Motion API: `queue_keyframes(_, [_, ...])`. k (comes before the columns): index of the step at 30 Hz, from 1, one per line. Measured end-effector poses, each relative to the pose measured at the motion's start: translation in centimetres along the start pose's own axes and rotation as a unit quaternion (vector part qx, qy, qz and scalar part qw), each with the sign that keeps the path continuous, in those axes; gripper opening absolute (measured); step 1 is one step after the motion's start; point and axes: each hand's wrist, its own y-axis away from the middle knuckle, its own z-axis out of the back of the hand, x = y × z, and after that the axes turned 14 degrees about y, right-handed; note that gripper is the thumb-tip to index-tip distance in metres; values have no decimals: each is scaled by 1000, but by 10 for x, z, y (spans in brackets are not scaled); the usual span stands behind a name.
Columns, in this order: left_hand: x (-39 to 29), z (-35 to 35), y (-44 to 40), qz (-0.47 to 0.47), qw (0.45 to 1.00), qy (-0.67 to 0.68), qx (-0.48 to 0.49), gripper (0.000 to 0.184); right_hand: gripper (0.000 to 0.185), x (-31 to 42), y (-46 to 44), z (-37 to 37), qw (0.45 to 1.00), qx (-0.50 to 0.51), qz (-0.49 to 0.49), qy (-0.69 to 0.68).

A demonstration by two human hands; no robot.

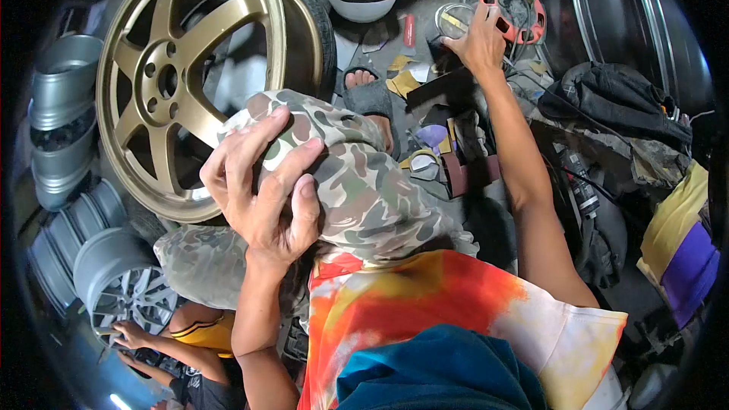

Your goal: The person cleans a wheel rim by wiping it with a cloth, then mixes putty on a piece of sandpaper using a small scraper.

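My left hand is raised over my camouflage-clad knee, its fingers apart and slightly bent, holding nothing. My right hand reaches out to the upper right with thumb and fingers apart. Its fingertips are at the edge of a red slotted reel and beside a round, shiny item with a yellow strip. Whether they touch either is unclear. A large gold wheel rim stands upright beyond my left hand, with a tyre behind it.
A whitish bowl sits at the top. Sandpaper pieces and a red item lie on the floor. Silver rims fill the left side. Another person's hand is at lower left. Dark cloth and rims are on the right.
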Motion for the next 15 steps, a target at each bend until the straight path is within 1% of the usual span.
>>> queue_keyframes(3, [0, -1, -1, -5, 1000, 1, -4, 24, 84, 1, 5, -5, 1000, -19, -8, 7])
queue_keyframes(7, [-1, -1, -2, -1, 1000, 2, -5, 23, 85, 0, 0, -1, 1000, -10, -2, -14])
queue_keyframes(10, [-1, -1, -4, 3, 1000, 9, -5, 23, 81, 4, 0, 2, 999, -24, 5, -25])
queue_keyframes(12, [-1, -2, -4, 9, 1000, 9, -9, 24, 69, 12, 4, 9, 995, -58, 7, -86])
queue_keyframes(13, [0, -2, -4, 11, 1000, 7, -10, 24, 69, 19, 6, 13, 994, -58, 10, -88])
queue_keyframes(15, [1, -3, -4, 9, 1000, 17, -10, 25, 52, 29, 12, 21, 997, -11, 40, -70])
